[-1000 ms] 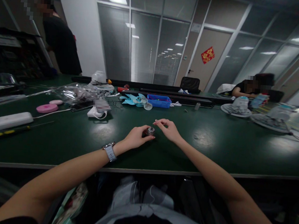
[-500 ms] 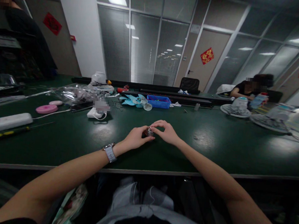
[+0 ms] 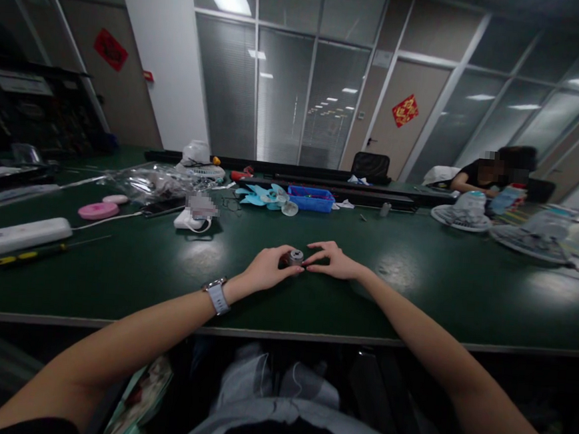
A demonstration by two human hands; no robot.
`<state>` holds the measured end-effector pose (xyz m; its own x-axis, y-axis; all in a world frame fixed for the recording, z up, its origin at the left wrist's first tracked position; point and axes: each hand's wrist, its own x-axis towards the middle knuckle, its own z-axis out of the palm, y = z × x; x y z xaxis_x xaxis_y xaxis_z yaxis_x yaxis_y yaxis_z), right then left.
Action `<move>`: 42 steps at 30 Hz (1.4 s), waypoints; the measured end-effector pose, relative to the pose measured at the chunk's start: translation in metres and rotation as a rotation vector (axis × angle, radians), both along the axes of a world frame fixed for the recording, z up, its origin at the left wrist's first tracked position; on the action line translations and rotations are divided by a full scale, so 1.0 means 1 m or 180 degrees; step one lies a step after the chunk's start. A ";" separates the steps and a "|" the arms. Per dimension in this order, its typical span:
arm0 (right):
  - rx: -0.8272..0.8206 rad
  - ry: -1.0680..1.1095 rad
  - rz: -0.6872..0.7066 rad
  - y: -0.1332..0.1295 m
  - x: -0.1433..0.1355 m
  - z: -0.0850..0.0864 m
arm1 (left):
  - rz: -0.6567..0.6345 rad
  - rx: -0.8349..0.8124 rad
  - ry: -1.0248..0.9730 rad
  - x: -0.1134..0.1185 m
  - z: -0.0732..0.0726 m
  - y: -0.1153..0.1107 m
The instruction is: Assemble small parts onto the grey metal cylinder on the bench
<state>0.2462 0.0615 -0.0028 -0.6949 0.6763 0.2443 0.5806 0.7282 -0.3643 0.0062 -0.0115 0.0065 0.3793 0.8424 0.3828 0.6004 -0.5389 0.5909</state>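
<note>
A small round metal part (image 3: 295,257) stands on the green table (image 3: 262,308) in front of me. My left hand (image 3: 265,268) holds it, thumb at the near side and fingers behind its left side. Just to the right is my right hand (image 3: 333,260), its fingers apart and nothing held between them, the thumb tip close to the metal part. A watch with a light strap is on my left wrist.
Farther back lie a blue basket (image 3: 311,199), light-blue fan blades (image 3: 258,196) and a white device (image 3: 189,220). At left are a power strip (image 3: 22,239), a yellow-black screwdriver (image 3: 26,256) and a pink disc (image 3: 98,211). Fan parts (image 3: 462,217) and a person sit at right.
My right hand has come off the top of the metal part and moved slightly right, its fingers spreading. The left hand stays around the part. The view has shifted a little.
</note>
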 end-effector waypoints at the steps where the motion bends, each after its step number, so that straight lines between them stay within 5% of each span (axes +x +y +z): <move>1: 0.0008 0.0011 0.0001 0.000 -0.001 -0.001 | -0.0010 0.0002 0.0001 0.000 0.000 0.000; 7: 0.0035 0.0075 -0.0189 -0.006 -0.008 0.003 | 0.0005 0.0007 -0.0016 0.000 -0.001 0.002; 11: 0.0319 0.0899 -0.0594 -0.014 -0.019 0.013 | 0.0007 0.0027 -0.0003 0.000 -0.001 0.002; 15: 0.0345 0.1545 -0.0423 -0.028 -0.036 0.025 | -0.0005 0.0044 0.0011 -0.001 -0.003 0.004; 24: 0.0331 0.1496 -0.0122 -0.037 -0.054 0.028 | -0.0037 0.0041 -0.0028 -0.001 -0.006 0.006; 33: 0.0032 0.1529 -0.0412 -0.034 -0.056 0.025 | -0.0053 0.0031 -0.0032 -0.001 -0.005 0.005; 42: 0.0137 0.1494 -0.0210 -0.035 -0.055 0.025 | -0.0018 0.0053 0.0039 -0.002 -0.008 0.007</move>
